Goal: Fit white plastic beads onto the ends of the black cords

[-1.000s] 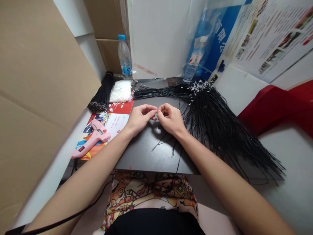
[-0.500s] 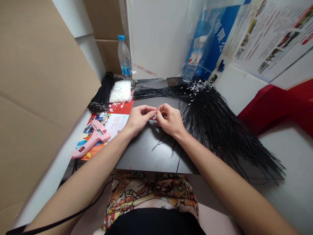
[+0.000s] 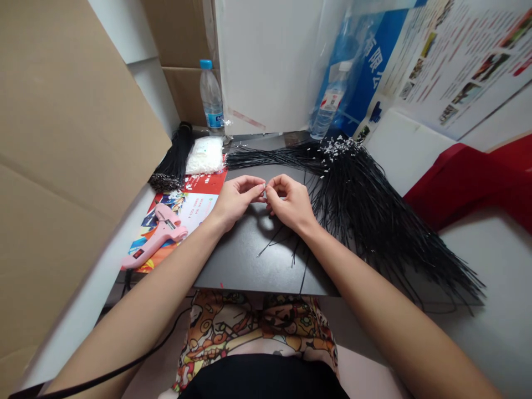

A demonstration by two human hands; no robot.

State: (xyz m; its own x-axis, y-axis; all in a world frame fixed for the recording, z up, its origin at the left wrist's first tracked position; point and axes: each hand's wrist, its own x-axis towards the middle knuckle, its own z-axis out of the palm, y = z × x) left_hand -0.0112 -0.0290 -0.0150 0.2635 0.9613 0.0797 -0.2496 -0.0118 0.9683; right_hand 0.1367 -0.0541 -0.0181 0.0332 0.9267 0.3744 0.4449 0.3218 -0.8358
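Note:
My left hand [image 3: 236,202] and my right hand [image 3: 288,205] meet above a black board [image 3: 249,260], their fingertips pinching a tiny white piece [image 3: 264,187] between them. A few thin black cords [image 3: 276,241] lie on the board below my wrists. To the right of my right hand spreads a large bundle of black cords [image 3: 366,205], tipped with white bits at its far end. Further left, past my left hand, lie a smaller black cord bundle [image 3: 174,158] and a clear bag of white pieces [image 3: 205,155].
A pink glue gun [image 3: 155,238] rests on a colourful printed leaflet [image 3: 195,208], its dark cable trailing under my left arm. A large cardboard sheet [image 3: 75,166] walls off the left. A water bottle [image 3: 211,100] stands behind the bag. A red chair [image 3: 469,188] stands at right.
My fingertips have shifted slightly at the pinch, and my hands stay together. The cords, bag and glue gun have not moved.

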